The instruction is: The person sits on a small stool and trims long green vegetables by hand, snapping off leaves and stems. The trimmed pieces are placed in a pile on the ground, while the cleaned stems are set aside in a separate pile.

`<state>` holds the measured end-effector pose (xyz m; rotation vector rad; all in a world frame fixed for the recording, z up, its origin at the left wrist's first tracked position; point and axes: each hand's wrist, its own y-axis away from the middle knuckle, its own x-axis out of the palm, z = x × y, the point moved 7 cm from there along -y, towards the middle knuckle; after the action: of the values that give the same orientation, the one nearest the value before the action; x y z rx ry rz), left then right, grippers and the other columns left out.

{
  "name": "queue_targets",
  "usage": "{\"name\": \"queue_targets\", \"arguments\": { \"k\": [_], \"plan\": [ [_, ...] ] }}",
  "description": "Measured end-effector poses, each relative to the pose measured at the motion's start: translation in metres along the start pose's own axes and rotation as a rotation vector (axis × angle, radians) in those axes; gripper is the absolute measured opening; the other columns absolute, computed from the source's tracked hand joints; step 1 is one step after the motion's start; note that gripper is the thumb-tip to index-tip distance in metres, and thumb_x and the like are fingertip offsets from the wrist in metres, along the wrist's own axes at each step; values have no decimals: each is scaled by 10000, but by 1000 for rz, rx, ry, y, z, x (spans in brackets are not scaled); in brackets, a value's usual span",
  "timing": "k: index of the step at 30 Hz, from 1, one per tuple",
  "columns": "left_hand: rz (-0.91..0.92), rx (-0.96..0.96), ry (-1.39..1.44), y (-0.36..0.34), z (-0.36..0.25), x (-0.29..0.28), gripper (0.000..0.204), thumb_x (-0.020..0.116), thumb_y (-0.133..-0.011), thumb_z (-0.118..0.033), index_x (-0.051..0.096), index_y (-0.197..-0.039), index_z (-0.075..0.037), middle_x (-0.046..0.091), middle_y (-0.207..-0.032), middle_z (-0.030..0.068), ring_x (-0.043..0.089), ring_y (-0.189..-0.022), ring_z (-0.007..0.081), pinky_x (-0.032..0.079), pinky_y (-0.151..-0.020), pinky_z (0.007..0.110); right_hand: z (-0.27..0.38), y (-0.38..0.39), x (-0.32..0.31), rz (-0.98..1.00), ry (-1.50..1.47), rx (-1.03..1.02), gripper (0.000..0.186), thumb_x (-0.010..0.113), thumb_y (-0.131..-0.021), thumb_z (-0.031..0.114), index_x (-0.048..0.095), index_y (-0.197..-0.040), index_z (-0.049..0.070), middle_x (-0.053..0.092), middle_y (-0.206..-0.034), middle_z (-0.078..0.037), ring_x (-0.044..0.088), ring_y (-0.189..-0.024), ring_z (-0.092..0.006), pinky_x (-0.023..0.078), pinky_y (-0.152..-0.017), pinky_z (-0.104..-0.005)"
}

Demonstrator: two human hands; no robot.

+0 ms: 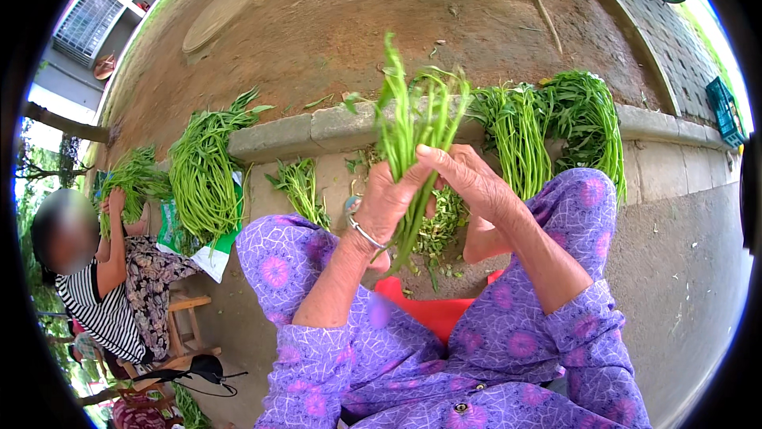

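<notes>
We see two hands closed on one bunch of green stalks (414, 123) held upright above the lap: left hand (386, 203), wearing one bracelet (364, 233), grips its lower stems; right hand (468, 179) pinches it higher. Three heaps (205, 167) (520, 139) (586, 115) lie along one stone curb (317, 131). One seated person (111, 270) at left holds another bunch (131, 183).

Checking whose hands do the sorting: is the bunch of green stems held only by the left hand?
No: the left hand grips the bunch of green stems from below while the right hand also pinches it.
</notes>
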<state>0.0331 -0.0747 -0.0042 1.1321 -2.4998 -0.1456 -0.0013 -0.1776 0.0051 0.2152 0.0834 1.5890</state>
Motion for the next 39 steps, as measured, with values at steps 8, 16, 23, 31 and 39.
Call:
{"name": "queue_targets", "arguments": {
  "k": [8,16,23,31,39],
  "plan": [
    [250,-90,-65,2,16,22,253,597,-914,-277,577,-1037,-56,606,-788,37,584,-582,103,472,-481,211,-14,-4,2,146,-512,125,585,595,-836,389,483,-1254,-5,619,-981,-163,650,-730,-227,537,-484,-309],
    [311,-132,-98,6,29,16,300,591,-920,-245,547,-1132,-37,614,-952,47,608,-784,112,513,-662,245,-13,-16,-14,-68,-776,37,441,621,-837,133,475,-1224,-21,605,-841,-103,643,-819,-224,544,-718,-342],
    [68,-191,250,4,14,-8,453,494,-948,-387,474,-1242,-43,574,-1120,101,583,-1006,224,509,-823,385,-13,-19,-39,-26,-960,-8,398,524,-892,134,458,-1258,-9,575,-839,-83,594,-740,-199,524,-723,-357],
    [-90,-169,-19,-13,27,-48,415,513,-937,-407,617,-1019,-13,648,-980,112,624,-940,213,493,-843,343,-10,-17,-32,49,-977,21,401,509,-900,126,442,-1268,-16,566,-835,-76,576,-737,-194,513,-725,-368],
    [201,-149,-430,4,9,-6,532,638,-842,-496,662,-991,14,644,-922,62,550,-941,124,435,-839,269,-19,-16,-36,-119,-786,53,341,545,-874,118,524,-1177,-36,594,-802,-84,603,-699,-193,529,-664,-322]
  ]
}}
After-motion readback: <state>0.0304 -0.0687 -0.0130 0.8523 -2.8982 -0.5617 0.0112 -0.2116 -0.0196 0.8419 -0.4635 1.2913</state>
